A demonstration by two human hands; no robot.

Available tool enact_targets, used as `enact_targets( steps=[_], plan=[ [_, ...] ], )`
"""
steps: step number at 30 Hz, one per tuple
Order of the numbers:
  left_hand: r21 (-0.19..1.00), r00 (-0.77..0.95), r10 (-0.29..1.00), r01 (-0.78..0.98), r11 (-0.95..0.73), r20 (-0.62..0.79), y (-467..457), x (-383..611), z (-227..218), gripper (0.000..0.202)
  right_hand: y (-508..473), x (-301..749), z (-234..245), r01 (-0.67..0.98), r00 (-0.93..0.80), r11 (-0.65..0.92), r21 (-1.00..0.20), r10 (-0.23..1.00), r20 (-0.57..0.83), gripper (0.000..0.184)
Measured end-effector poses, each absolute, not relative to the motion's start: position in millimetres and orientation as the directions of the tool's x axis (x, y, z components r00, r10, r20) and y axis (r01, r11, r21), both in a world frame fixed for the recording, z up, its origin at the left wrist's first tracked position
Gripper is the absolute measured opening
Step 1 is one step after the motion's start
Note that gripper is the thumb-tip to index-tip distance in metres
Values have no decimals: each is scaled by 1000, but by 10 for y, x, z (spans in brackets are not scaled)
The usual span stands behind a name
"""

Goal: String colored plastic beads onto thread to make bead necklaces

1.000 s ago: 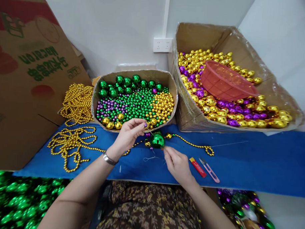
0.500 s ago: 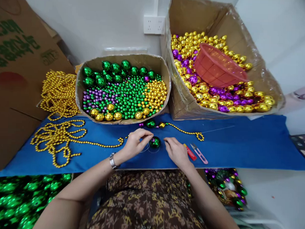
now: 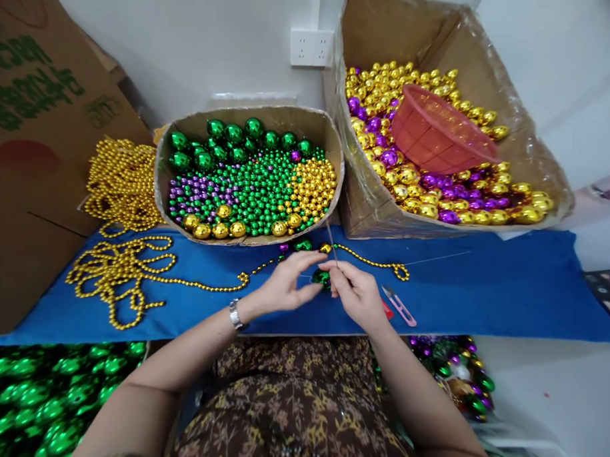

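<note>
My left hand [image 3: 289, 286] and my right hand [image 3: 355, 291] meet over the blue cloth [image 3: 483, 288], fingers pinched around a large green bead [image 3: 322, 278]. A thin needle [image 3: 331, 243] sticks up from my right fingers. Just behind the hands lies a gold bead strand [image 3: 378, 263] with a purple, a green and a gold ball strung on it. A round cardboard tub [image 3: 249, 176] of green, purple and gold beads stands right behind that.
A big cardboard box [image 3: 438, 153] of gold and purple balls with a red basket [image 3: 438, 136] stands at the back right. Gold bead strands [image 3: 119, 249] are piled at the left. Small pink snips [image 3: 399, 306] lie right of my right hand. Bags of green beads [image 3: 39, 392] sit below the table edge.
Both hands have come together around the green bead and lifted it a little off the cloth. The needle now points up from my right fingers.
</note>
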State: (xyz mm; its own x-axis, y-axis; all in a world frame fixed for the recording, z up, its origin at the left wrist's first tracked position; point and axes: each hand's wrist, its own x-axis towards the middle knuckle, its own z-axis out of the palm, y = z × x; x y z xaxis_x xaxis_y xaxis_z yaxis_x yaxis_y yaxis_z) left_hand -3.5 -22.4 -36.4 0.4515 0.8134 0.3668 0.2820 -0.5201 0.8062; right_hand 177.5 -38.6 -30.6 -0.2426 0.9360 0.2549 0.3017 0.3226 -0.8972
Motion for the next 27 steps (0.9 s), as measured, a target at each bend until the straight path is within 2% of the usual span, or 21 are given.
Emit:
enact_targets(
  steps=[2,5,7,10,12,14,19,21,23,25,27],
  plan=[
    [727,600,732,338,-598,322,-245,90,-579,36,-437,1754,-174,186,-270,306,-934,930,250,31],
    [611,683,680,427,-666,264,-254,257,-818,21,-517,1756,3,39,-243,285,-958,932,268,29],
    [509,699,676,506,-697,231,-250,286,-901,18,-536,1830,123,-57,-132,304,-951,942,309,25],
    [352,699,698,621,-700,154,-250,193,-920,19,-480,2024,313,-145,159,458,-877,886,436,19],
    [279,683,721,674,-684,115,-257,86,-888,18,-412,2144,403,-126,328,553,-824,807,491,16],
    [214,661,744,717,-664,93,-261,-16,-851,16,-357,2210,419,-91,396,571,-816,772,496,16],
    [20,573,819,819,-573,-13,-272,-199,-807,11,-373,2144,224,71,305,430,-900,849,430,21],
    [12,553,832,833,-553,-33,-284,-259,-758,21,-404,2090,149,173,241,357,-918,888,391,24],
    [75,580,815,813,-578,-8,-289,-318,-637,35,-418,2048,91,251,164,301,-920,923,347,26],
    [199,625,779,759,-620,47,-265,-374,-433,38,-406,2020,22,300,88,271,-915,947,310,28],
    [353,632,766,694,-628,122,-183,-426,-175,34,-375,1999,-76,309,22,262,-914,959,283,30]
  ],
)
